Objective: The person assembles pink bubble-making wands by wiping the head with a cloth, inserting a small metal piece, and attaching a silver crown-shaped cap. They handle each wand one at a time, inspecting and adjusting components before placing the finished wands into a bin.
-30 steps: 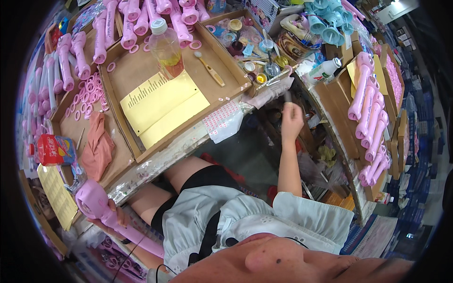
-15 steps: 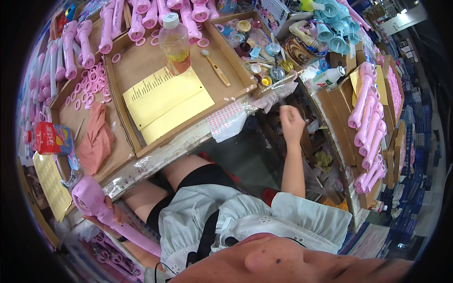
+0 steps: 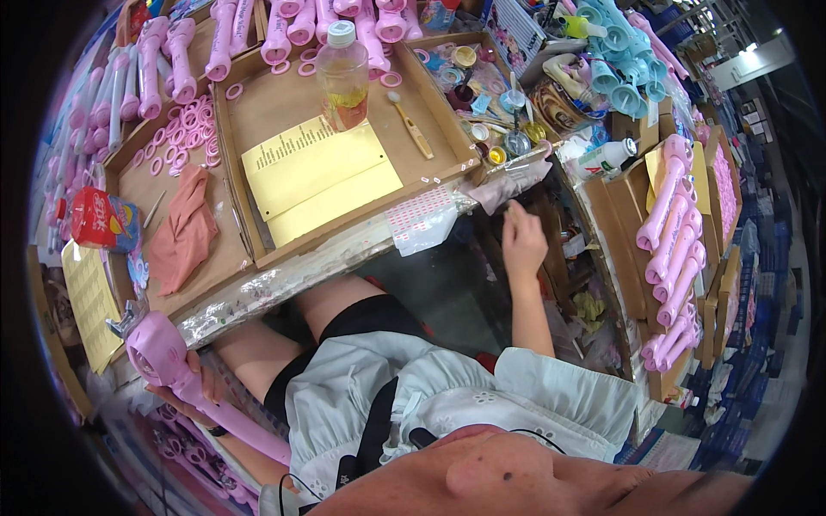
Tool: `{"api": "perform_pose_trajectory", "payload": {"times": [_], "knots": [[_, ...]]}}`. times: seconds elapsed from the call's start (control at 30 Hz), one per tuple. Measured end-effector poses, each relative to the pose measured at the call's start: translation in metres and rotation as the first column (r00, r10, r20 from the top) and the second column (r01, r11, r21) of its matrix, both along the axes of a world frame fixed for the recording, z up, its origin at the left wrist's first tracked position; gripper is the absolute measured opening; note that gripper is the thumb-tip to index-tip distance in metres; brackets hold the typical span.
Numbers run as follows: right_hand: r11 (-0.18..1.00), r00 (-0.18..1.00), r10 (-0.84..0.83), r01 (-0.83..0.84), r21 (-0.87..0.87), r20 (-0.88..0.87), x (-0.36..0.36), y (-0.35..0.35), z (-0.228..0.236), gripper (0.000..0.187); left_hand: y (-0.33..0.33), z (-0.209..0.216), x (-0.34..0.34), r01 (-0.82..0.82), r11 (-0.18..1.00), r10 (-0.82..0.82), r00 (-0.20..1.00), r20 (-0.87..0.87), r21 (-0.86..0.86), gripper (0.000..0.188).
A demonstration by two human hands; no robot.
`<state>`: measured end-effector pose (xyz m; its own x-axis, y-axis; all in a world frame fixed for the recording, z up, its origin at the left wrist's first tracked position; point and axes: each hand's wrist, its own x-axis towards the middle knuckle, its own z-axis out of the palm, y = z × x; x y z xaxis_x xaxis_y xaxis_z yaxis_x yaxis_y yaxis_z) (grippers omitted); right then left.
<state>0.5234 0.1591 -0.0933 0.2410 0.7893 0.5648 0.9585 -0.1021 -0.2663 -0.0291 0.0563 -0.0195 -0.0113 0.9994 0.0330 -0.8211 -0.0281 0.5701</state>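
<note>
Evidently the left grip (image 3: 206, 377) is closing round the handle of a pink long-handled piece (image 3: 227, 415), at near left by the surface (image 3: 224, 310), probably leaving its broad head clear. Right grip (image 3: 523, 242) is hovering off the near edge, fingers bunched; cannot tell whether it is pinching anything. Pink rings (image 3: 196, 120) are lying loose in the left tray (image 3: 225, 230), presumably for easy picking.

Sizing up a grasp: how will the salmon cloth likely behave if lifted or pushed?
The salmon cloth is probably floppy, given its soft folds and creases. It likely won't roll, as it lies slumped on the cardboard; if pushed, it may bunch along its wrinkles.
</note>
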Motion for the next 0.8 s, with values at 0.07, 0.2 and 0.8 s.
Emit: {"api": "perform_pose_trajectory", "payload": {"times": [0.07, 0.2, 0.8], "knots": [[0.954, 0.959, 0.272, -0.279, 0.108, 0.078, -0.011, -0.003, -0.001, 0.027, -0.007, 0.0, -0.007, 0.001, 1.0, -0.001, 1.0, -0.006, 0.006, 0.073], [0.995, 0.993, 0.0, 0.012, 0.095, -0.121, -0.007, 0.0, -0.002, 0.021, -0.024, 0.001, -0.018, -0.003, 1.0, 0.003, 1.0, -0.018, 0.007, 0.074], [0.731, 0.727, 0.674, -0.682, -0.028, -0.126, -0.178, -0.03, 0.027, 0.031, -0.071, 0.035, -0.134, -0.281, 0.955, 0.262, 0.949, -0.173, -0.098, 0.079]]}}
